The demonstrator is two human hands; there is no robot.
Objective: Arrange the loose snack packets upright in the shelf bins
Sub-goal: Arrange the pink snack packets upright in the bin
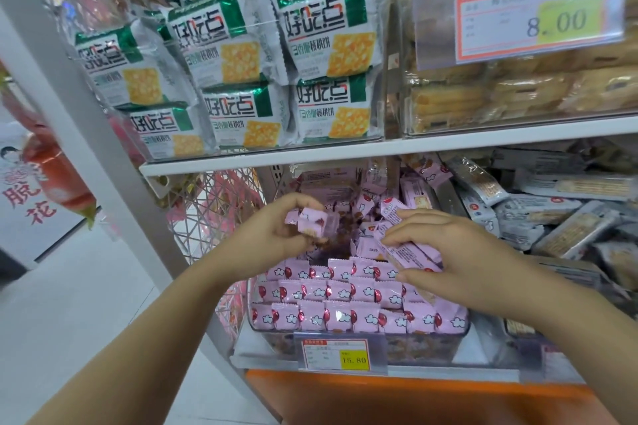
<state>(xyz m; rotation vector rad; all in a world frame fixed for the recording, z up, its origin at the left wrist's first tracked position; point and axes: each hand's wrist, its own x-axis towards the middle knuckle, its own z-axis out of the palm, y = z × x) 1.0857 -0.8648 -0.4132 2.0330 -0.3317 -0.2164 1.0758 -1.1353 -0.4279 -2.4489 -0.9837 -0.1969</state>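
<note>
Left hand (276, 233), right hand (459, 252) — curled round packets (312, 221).

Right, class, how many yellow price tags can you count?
2. The 8.00 tag on the top right bin; the 15.80 tag on the lower bin of pink packets. More may hide behind the right arm.

left hand (276, 233): grips pink packets (307, 221) | right hand (448, 252): pinches long packet (409, 254) over bin (426, 347)

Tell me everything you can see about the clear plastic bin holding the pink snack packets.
The clear plastic bin sits on the lower white shelf, a price tag reading 15.80 at its front. Rows of upright pink packets fill its front; loose pink packets pile behind. The left hand holds some above it; the right hand grips the loose pile.
</note>
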